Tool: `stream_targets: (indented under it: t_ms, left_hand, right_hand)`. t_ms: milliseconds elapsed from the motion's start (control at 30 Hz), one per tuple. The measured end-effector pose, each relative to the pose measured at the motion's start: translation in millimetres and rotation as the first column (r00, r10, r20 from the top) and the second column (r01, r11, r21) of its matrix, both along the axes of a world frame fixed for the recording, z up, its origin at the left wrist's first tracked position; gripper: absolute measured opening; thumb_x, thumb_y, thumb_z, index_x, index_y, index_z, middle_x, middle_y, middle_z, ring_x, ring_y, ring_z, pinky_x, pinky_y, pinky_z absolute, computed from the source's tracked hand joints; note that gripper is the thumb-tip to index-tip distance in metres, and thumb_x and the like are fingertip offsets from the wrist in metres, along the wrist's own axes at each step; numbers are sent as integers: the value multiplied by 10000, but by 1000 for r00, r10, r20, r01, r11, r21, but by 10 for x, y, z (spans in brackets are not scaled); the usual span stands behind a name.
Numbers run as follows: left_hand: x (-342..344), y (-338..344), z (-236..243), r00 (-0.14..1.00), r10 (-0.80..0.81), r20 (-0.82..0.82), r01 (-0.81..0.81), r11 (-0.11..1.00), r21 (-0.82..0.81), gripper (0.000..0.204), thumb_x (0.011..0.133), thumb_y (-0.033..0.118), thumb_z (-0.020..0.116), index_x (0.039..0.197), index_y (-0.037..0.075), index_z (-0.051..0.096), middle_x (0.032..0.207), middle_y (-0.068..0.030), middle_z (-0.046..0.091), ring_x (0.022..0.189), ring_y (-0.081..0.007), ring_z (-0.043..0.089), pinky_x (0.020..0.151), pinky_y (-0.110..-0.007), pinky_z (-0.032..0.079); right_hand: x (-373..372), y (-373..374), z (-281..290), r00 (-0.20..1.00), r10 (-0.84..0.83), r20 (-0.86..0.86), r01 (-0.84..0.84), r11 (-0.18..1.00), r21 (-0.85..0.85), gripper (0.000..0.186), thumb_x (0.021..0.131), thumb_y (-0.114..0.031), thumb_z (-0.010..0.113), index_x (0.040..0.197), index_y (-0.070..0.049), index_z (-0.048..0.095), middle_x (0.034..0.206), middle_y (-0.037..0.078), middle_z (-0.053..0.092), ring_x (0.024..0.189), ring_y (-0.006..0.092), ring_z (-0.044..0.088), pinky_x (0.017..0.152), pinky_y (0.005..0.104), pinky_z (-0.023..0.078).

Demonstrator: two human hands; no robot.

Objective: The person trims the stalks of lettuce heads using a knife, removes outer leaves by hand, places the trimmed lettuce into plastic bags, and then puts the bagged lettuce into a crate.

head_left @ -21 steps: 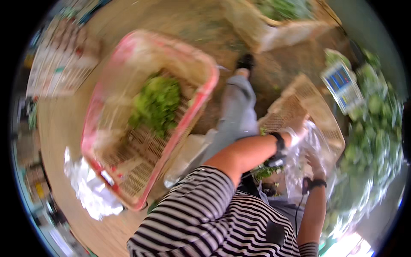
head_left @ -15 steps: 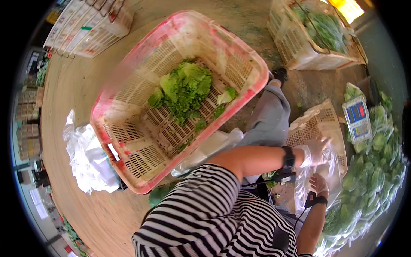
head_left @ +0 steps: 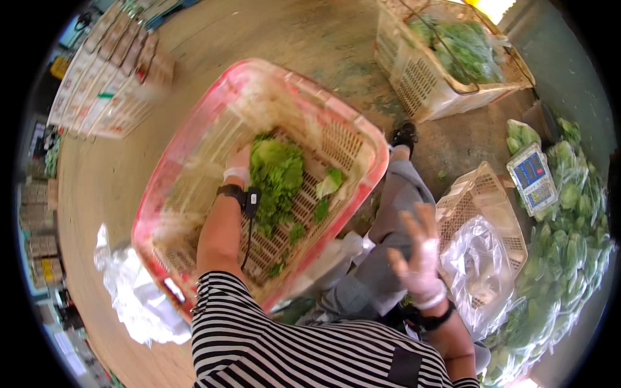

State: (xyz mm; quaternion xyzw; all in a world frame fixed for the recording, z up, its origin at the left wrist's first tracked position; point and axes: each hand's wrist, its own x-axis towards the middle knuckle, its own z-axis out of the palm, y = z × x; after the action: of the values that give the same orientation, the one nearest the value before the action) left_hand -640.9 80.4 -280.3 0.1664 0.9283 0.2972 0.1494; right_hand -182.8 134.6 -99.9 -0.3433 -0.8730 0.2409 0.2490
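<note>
A pink slatted crate point(head_left: 194, 149) tilts in front of me, with a bunch of green lettuce point(head_left: 278, 174) and loose leaves inside. My left hand point(head_left: 238, 169), in a white glove with a black wrist strap, reaches into the crate and touches the left side of the lettuce. The leaves hide its fingers. My right hand point(head_left: 420, 258), also in a white glove, hovers above my grey trouser leg point(head_left: 388, 213) with its fingers spread and nothing in it.
At my right are a white crate point(head_left: 475, 187) lined with a clear plastic bag, a small blue scale point(head_left: 532, 178) and a heap of bagged greens point(head_left: 576, 220). Another white crate of greens point(head_left: 420, 84) stands far right. Crumpled plastic point(head_left: 129, 291) lies left; stacked cartons point(head_left: 103, 77) are far left.
My left arm has swung from the white crate at my right over into the pink crate, onto the lettuce. My right hand has come away from the plastic bag and spread its fingers.
</note>
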Motion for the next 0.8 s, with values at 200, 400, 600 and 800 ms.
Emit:
stream_targets:
  t_ms: [200,400,600,800]
  left_hand:
    - [-165,637,-745,721,-647,251,602,403,-689,601,959,432,354,1459,124,226,1409,-217,375,1258,-368,418,1000,-474,366]
    - [-396,734,-1529,992,-85,92,122,831,-542,914,787,675,524,1451,109,251,1227,-216,554,794,-382,616,720,-565,495]
    - [271,1323,-1332,988,2,157,76,869,-489,918,739,577,659,1432,82,315,1461,-181,312,1264,-344,404,1028,-497,312]
    - [87,627,-990,811,64,582,93,967,-236,960,710,561,700,1422,43,320,1429,-187,359,1278,-324,383,1007,-467,345]
  right_hand:
    - [-136,132,-200,932,-103,348,87,994,61,325,727,-243,647,1032,-133,635,1150,39,599,1112,221,537,960,417,338]
    - [-221,107,-101,969,-52,242,47,999,26,271,761,-213,611,1013,-115,634,1051,25,634,996,175,588,904,389,385]
    - [-164,128,-256,965,-137,222,129,990,49,266,741,-203,632,993,-118,642,1011,18,637,957,170,597,900,380,389]
    - [-62,99,-202,989,-90,118,83,994,68,234,722,-181,647,949,-122,644,973,20,649,935,181,607,894,386,397]
